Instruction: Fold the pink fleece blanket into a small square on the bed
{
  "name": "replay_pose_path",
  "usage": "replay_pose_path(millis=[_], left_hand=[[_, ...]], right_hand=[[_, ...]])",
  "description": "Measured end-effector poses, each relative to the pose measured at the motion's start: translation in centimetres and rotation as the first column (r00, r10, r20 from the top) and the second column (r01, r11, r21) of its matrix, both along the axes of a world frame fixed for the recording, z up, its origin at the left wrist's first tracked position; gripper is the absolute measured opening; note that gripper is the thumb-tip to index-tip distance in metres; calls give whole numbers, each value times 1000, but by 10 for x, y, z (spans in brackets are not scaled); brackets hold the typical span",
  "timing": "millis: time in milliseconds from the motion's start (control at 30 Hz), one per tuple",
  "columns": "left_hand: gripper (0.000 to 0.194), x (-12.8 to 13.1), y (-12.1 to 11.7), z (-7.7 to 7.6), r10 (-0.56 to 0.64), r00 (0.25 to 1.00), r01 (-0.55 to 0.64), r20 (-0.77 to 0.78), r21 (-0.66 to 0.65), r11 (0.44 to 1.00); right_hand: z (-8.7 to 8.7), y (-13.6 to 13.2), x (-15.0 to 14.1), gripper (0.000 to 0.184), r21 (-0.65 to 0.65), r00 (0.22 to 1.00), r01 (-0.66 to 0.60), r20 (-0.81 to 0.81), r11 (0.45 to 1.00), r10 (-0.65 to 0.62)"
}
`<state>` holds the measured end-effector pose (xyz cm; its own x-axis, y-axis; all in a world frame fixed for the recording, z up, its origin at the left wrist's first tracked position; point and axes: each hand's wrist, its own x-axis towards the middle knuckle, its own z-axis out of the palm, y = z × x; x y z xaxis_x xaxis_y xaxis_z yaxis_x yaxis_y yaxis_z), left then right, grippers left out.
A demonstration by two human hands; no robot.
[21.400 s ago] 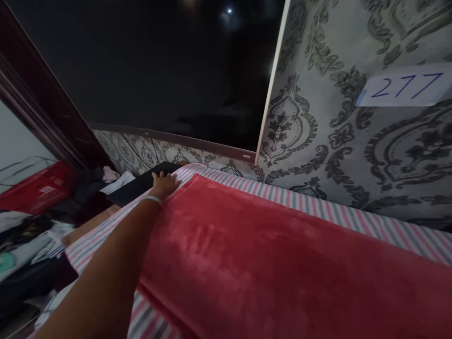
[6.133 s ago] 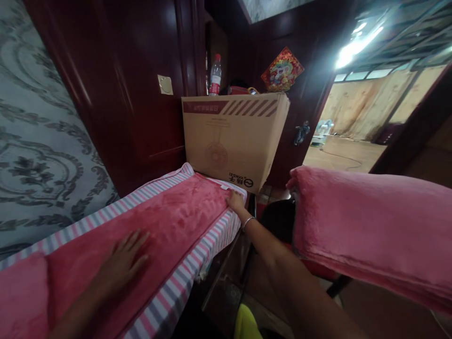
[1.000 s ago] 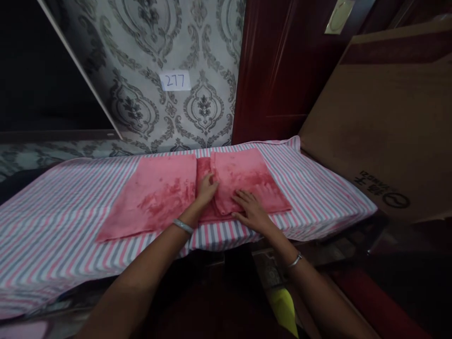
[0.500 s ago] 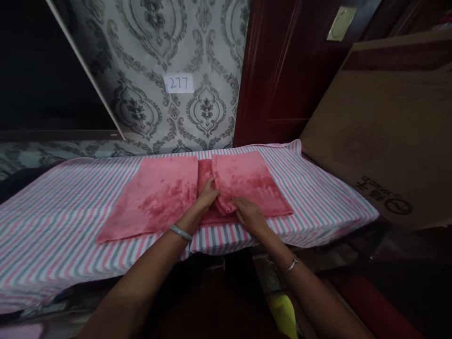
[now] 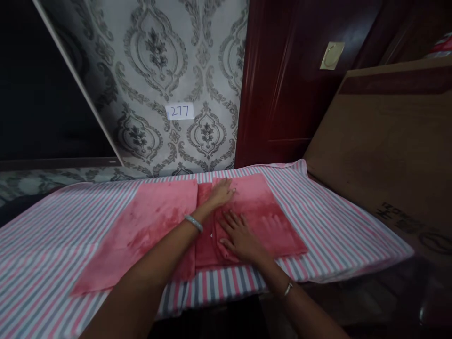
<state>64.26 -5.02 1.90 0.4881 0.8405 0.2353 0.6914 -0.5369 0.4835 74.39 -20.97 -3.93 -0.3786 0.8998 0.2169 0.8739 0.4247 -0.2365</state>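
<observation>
A pink plush blanket (image 5: pixel 155 221) lies folded on a table covered by a pink, grey and white striped cloth (image 5: pixel 52 249). Its right part (image 5: pixel 271 216) is folded inward, leaving a darker strip down the middle. My left hand (image 5: pixel 221 193) lies flat and open on the far end of that fold, fingers stretched out. My right hand (image 5: pixel 238 233) rests flat and open on the near part of the folded right flap, fingers spread. Each wrist wears a bracelet.
A large cardboard box (image 5: pixel 388 150) stands at the table's right end. Behind are patterned grey wallpaper with a paper label "277" (image 5: pixel 180 112), a dark red wooden door (image 5: pixel 300 80), and a dark screen (image 5: pixel 38 89) at the left.
Both hands were pinched at the fold's near edge; now they lie flat, the left slid toward the far edge, the right onto the flap. The view has come closer.
</observation>
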Motion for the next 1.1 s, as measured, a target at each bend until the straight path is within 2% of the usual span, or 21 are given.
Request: replay_pose_path(millis=[100, 200, 300, 467, 567, 600, 667, 733, 800, 867, 933, 1033, 1100], left_hand=[[65, 8, 18, -14, 50, 994, -52, -100, -17, 999], [69, 6, 28, -28, 116, 964, -118, -239, 3, 993], [70, 4, 32, -38, 153, 920, -136, -360, 71, 988], [71, 3, 37, -45, 170, 913, -125, -372, 141, 982], [71, 3, 39, -47, 182, 911, -137, -370, 144, 980], [71, 3, 39, -48, 181, 911, -135, -371, 146, 980], [71, 2, 38, -47, 175, 913, -124, -368, 156, 980], [71, 2, 37, -46, 172, 915, -119, -364, 165, 979], [71, 2, 37, -44, 172, 914, -122, -367, 156, 980], [71, 3, 37, -43, 171, 911, -128, -375, 137, 982], [73, 3, 39, -43, 171, 909, -130, -379, 130, 983], [75, 4, 40, -44, 172, 908, -130, -382, 133, 983], [76, 5, 40, -43, 170, 907, -131, -385, 125, 983]], right_hand=[[-9, -1, -1, 70, -32, 1000, 0, -19, 999, 0], [-8, -1, 1, 71, -51, 999, -2, -47, 999, 0], [-6, -1, 2, 72, -60, 998, -6, -61, 998, 2], [-3, -5, 3, 73, -78, 997, -35, -68, 996, 30], [13, 7, 18, 62, -78, 987, -77, -149, 994, 65], [23, 17, 26, 57, -53, 980, -53, -196, 997, 42], [44, 46, 46, 51, 24, 958, 78, -278, 997, -69], [62, 83, 67, 52, 96, 941, 257, -253, 962, -226], [67, 118, 86, 55, 119, 903, 416, -170, 902, -394], [58, 141, 98, 55, 58, 861, 507, -61, 860, -504], [38, 151, 105, 54, -21, 846, 534, 19, 845, -533], [11, 151, 109, 57, -81, 847, 531, 49, 843, -529], [5, 149, 110, 59, -103, 846, 533, 50, 840, -531]])
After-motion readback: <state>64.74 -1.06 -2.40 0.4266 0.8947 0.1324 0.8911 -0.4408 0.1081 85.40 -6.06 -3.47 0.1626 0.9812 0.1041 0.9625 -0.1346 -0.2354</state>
